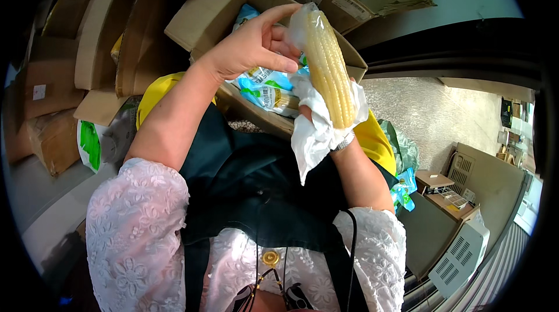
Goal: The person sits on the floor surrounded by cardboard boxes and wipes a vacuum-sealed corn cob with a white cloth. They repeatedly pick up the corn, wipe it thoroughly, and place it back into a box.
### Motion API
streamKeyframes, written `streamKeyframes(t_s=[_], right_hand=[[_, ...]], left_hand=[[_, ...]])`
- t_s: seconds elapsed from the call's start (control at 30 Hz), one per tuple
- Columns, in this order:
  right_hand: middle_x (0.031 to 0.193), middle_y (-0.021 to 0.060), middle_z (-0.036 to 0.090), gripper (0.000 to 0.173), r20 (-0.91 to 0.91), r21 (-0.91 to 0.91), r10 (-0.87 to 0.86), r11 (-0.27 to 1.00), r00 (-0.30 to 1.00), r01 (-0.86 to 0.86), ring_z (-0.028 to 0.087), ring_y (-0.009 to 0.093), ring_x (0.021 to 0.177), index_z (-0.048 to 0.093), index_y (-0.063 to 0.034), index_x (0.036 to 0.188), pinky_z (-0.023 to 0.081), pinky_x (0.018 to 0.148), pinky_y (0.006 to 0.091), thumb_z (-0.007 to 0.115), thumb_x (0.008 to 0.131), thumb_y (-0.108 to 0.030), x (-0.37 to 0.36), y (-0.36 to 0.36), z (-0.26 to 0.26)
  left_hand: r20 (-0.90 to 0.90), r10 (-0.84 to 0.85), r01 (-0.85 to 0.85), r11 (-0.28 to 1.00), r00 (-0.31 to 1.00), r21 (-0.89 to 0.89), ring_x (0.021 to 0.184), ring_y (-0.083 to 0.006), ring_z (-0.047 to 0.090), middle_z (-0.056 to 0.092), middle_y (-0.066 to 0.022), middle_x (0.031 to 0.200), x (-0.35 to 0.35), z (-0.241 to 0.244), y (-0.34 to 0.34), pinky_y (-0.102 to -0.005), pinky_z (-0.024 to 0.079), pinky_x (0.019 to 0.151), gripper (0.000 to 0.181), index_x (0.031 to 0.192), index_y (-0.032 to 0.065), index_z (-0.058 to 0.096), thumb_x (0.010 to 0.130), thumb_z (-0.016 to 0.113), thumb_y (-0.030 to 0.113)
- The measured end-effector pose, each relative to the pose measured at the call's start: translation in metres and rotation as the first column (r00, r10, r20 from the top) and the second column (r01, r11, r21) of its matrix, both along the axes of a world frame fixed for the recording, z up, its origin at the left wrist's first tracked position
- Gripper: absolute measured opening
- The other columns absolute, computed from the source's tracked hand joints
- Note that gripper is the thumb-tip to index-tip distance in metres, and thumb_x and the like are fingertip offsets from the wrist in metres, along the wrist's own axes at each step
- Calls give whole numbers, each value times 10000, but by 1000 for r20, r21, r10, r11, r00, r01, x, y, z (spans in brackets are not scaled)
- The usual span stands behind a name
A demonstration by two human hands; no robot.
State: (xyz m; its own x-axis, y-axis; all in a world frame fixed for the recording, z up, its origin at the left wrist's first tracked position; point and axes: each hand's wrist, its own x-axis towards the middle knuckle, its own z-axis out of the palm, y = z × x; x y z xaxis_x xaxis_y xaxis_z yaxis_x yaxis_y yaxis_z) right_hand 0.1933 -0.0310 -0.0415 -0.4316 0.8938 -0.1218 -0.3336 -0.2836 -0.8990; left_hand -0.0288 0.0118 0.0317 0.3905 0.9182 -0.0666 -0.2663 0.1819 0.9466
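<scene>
A pale yellow corn cob point(329, 67) in clear plastic wrapping stands tilted in front of me, its loose film end point(300, 26) at the upper left. My right hand point(305, 112) grips its lower part through a crumpled white cloth or tissue point(312, 128); most of that hand is hidden behind the cob and cloth. My left hand point(262, 43) is beside the cob's upper left side, thumb and fingers spread, index fingertip at the film. Whether it presses on the film is unclear. Below the hands, an open cardboard box point(209, 17) holds several blue-and-white printed corn packets point(266, 89).
More cardboard boxes point(98, 37) crowd the left side and the far side point(332, 2). At right are a green plastic bag point(401, 141), a blue packet point(406, 185) and a cabinet point(436, 224) with a white vented appliance point(460, 257). Speckled floor point(419, 107) shows beyond.
</scene>
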Motion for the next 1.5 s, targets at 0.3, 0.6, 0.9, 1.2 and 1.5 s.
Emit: streamKeyframes(t_s=[0.3,0.6,0.9,1.2,1.5], right_hand=[[1175,110,502,484,247,4,206,977,947,-214,499,239,1063,398,-74,1268,397,919,335,507,840,-271,10,-20,4],[1259,134,468,576,-788,-536,-139,634,600,-557,487,269,1113,378,-44,1286,391,948,384,341,902,-472,-24,-7,16],[1246,128,450,644,-282,-246,225,923,933,-297,472,229,1119,332,-25,1300,378,954,375,560,824,-393,-28,4,46],[1204,138,497,484,-156,-437,77,889,985,-139,529,244,1058,342,3,1288,422,909,368,486,891,-234,-25,0,33],[1113,164,556,366,-112,-518,6,853,994,-64,584,239,965,440,33,1205,475,826,354,415,916,-191,-13,4,27]], left_hand=[[131,221,-253,912,966,323,1091,-194,476,491,-106,1169,29,1,-8,-321,399,941,751,1301,103,335,643,697,104],[-126,571,-476,770,811,424,791,-75,519,558,-27,884,18,0,1,-213,436,705,184,974,21,548,826,532,128],[-518,644,-491,765,563,418,736,-117,540,580,-27,786,-1,-1,4,-249,436,686,166,890,70,577,829,537,219],[-486,360,-302,933,797,196,927,-150,545,565,-49,1067,-16,-2,7,-271,464,741,341,1113,93,541,811,526,252],[-245,113,-81,987,963,138,1145,-200,477,444,-59,1292,-41,9,6,-319,516,756,491,1241,152,461,867,339,445]])
